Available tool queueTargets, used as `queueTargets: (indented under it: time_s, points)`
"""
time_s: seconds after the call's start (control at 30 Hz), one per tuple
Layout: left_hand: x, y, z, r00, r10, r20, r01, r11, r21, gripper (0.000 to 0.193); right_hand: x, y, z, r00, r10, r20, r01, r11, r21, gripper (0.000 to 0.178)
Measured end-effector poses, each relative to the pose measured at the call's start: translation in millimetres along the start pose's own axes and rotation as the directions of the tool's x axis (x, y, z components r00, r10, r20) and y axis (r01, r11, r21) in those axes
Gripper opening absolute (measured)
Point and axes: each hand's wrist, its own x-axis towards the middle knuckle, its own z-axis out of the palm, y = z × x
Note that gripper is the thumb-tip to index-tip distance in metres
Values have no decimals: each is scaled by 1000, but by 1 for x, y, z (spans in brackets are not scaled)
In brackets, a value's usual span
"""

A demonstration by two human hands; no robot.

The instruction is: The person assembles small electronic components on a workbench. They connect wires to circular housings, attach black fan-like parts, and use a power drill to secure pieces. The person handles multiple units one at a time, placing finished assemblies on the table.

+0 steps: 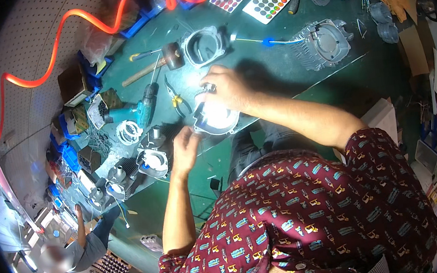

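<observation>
A silver cast-metal housing (221,126) lies at the near edge of the green workbench, its inside washed out by bright glare. My right hand (229,88) reaches over its far side, fingers bent and closed around that edge by a small dark part (207,87). At the housing's near left corner is my left hand (185,148), its fingers curled with the tips at the rim. Yellow-handled pliers (175,98) lie just left of the housing. Beyond my right hand stands a ring-shaped metal housing (204,61).
A mallet (170,56), a teal power drill (143,108) and a white coil (129,132) lie leftward. Several motor parts (152,163) line the near left edge. A finned housing with a cable (326,43) sits right. An orange coiled hose (75,13) hangs above. Another person (87,240) is lower left.
</observation>
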Motion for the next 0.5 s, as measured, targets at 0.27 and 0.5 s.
queueTargets:
  time_s: [0.27, 0.5]
  points:
    - [2, -21, 7, 860, -66, 507, 501, 305, -810, 32, 0, -2, -2, 1000, 6, 11, -6, 1000, 9, 38]
    - [3, -8, 9, 941, -96, 325, 318, 578, -751, 22, 1, -3, -3, 1000, -2, 14, 2, 1000, 8, 36]
